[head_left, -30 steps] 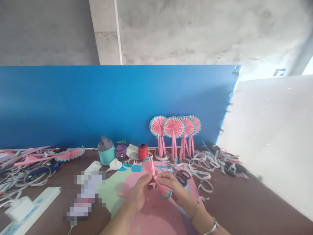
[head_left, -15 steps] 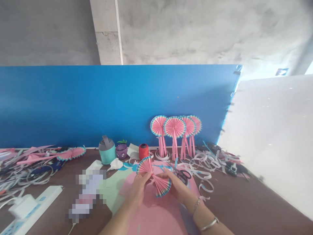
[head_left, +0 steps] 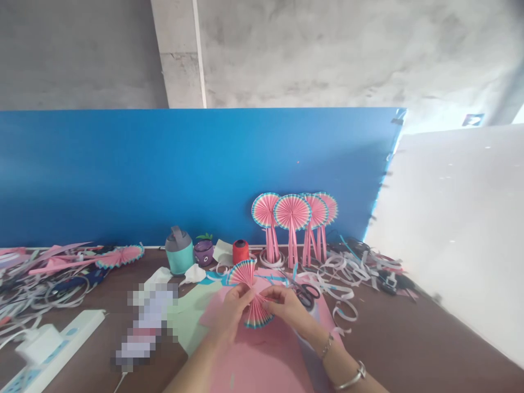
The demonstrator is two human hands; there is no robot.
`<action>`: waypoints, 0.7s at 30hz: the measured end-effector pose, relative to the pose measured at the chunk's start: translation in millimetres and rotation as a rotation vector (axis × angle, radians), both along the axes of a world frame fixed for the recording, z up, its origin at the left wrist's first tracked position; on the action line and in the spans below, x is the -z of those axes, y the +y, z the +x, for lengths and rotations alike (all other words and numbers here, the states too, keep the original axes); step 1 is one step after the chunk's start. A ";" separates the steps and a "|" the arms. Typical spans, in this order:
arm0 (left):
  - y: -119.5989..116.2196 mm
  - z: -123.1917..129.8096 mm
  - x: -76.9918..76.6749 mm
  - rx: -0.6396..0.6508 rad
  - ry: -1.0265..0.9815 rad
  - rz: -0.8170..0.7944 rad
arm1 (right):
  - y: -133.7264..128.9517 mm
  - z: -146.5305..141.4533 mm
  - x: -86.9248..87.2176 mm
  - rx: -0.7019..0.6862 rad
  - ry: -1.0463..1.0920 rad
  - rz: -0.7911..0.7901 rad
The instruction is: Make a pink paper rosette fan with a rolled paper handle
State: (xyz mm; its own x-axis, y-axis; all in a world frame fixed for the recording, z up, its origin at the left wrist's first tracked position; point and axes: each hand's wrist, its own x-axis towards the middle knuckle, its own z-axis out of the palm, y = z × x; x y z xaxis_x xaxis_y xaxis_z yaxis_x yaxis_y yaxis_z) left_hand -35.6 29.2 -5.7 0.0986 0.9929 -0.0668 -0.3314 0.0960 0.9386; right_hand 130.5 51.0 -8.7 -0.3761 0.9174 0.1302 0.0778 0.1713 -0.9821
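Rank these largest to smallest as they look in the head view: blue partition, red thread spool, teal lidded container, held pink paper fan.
1. Blue partition
2. Teal lidded container and pink paper fan: unsure; the fan is nearer and partly covered.
3. Red thread spool

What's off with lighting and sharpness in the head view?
Head view: glare at upper right, above the white panel; head view: shadow on the blue board toward its right end; head view: pixelation hides one item, yet pleats on the held paper fan are readable.
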 end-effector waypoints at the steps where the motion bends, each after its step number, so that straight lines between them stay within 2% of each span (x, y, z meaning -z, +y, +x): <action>1: 0.3 -1.4 -1.2 -0.001 0.025 -0.005 | 1.1 1.0 0.7 0.027 -0.017 0.011; 5: 1.6 -9.3 -3.3 0.011 0.131 -0.006 | 5.2 4.6 3.3 0.103 -0.118 0.075; 7: 2.5 -12.7 -2.5 0.038 0.151 0.008 | 5.2 5.5 2.3 0.111 -0.180 0.155; 11: 3.0 -15.7 -3.8 0.110 0.121 0.034 | 0.1 5.5 -4.5 0.081 -0.247 0.329; 18: 2.5 -18.5 -8.4 0.177 0.148 -0.014 | -5.7 5.6 -9.8 0.022 -0.279 0.378; 21: 2.3 -18.9 -6.3 0.155 0.199 0.010 | -9.2 6.8 -13.2 0.009 -0.416 0.546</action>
State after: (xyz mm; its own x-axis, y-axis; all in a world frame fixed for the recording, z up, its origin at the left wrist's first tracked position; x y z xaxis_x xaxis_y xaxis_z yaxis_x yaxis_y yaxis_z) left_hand -54.5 31.5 0.6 0.2353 0.9677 -0.0901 -0.1217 0.1213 0.9851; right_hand 137.3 41.7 4.5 -0.4875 0.7649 0.4210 0.4336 0.6307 -0.6436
